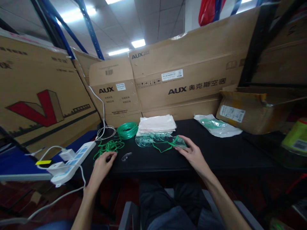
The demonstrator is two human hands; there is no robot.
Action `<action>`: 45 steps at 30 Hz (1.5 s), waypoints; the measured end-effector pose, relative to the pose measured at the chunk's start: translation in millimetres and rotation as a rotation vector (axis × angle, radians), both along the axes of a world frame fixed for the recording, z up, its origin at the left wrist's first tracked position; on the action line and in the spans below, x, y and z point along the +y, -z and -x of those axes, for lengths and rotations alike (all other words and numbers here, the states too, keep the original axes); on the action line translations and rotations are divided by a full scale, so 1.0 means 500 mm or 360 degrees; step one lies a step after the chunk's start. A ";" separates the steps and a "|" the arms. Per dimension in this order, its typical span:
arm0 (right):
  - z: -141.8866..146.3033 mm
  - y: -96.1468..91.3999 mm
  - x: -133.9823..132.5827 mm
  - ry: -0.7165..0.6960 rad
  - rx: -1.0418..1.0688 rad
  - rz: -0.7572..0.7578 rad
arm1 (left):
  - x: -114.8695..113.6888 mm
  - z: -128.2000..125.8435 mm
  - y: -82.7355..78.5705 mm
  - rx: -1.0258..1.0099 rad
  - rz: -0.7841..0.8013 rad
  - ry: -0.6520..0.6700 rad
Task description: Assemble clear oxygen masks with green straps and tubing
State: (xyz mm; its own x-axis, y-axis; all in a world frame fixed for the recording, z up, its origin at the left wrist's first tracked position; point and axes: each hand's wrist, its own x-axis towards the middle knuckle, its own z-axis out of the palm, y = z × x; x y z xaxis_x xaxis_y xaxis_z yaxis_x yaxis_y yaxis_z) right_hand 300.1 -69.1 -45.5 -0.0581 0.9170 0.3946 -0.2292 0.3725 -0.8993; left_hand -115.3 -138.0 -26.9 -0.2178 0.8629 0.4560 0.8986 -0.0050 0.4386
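Observation:
My left hand (103,166) is at the near edge of a tangled pile of green elastic straps (110,145), its fingers closed on a strap, the grip partly hidden. A small clear plastic piece (126,156) lies just to its right. My right hand (192,155) pinches the right-hand mask of clear, greenish plastic (181,143), thumb below and fingers above. A green strap (163,150) loops leftward from that mask along the table. More clear masks (144,140) lie in a row to the left of it.
Behind the masks is a stack of white bags (157,124), beside a coil of green tubing (127,130). A power strip (73,163) with chargers and white cables lies at left. A packed bag (217,125) and an open carton (254,110) stand at right. Large cardboard panels (192,70) wall the back.

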 end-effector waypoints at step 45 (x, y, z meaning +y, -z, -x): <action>-0.003 -0.023 -0.010 -0.0056 0.0368 0.0212 | 0.270 -0.090 -0.358 -0.0705 -0.0611 0.0008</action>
State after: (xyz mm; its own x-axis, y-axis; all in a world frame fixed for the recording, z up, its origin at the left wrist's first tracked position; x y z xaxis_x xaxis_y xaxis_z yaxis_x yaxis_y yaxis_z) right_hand 301.6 -74.2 -33.9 -0.0132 0.9607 0.2774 -0.4450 0.2428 -0.8620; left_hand -70.3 -3.1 151.9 -0.4551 0.6556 0.6025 0.6295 -0.2416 0.7384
